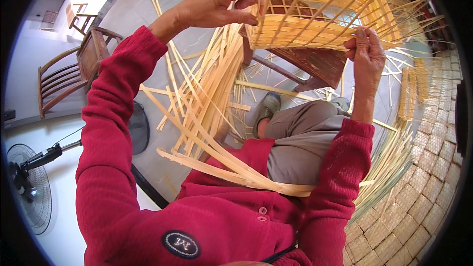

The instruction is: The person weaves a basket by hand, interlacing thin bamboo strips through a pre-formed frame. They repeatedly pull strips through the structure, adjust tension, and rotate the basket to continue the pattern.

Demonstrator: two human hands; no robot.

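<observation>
A partly woven basket (pixel 305 30) of yellow bamboo strips is tilted in front of me above a dark wooden stool (pixel 315 61). Its thin stakes (pixel 322 2) stick out unwoven toward the upper right. At its left end, my left hand (pixel 224 5) is closed, thumb and fingers gripping the woven edge by a corner stake. My right hand (pixel 367 47) pinches a strip at the basket's near right side, fingers pressed together. Several long flat bamboo strips (pixel 246 170) lie across my lap.
Loose bamboo strips (pixel 217 83) heap on the floor at left. Thin green-yellow splints (pixel 387 162) lie at right, beside stacked woven pieces (pixel 419 167). A wooden chair (pixel 69 74) and a standing fan (pixel 29 187) are at far left.
</observation>
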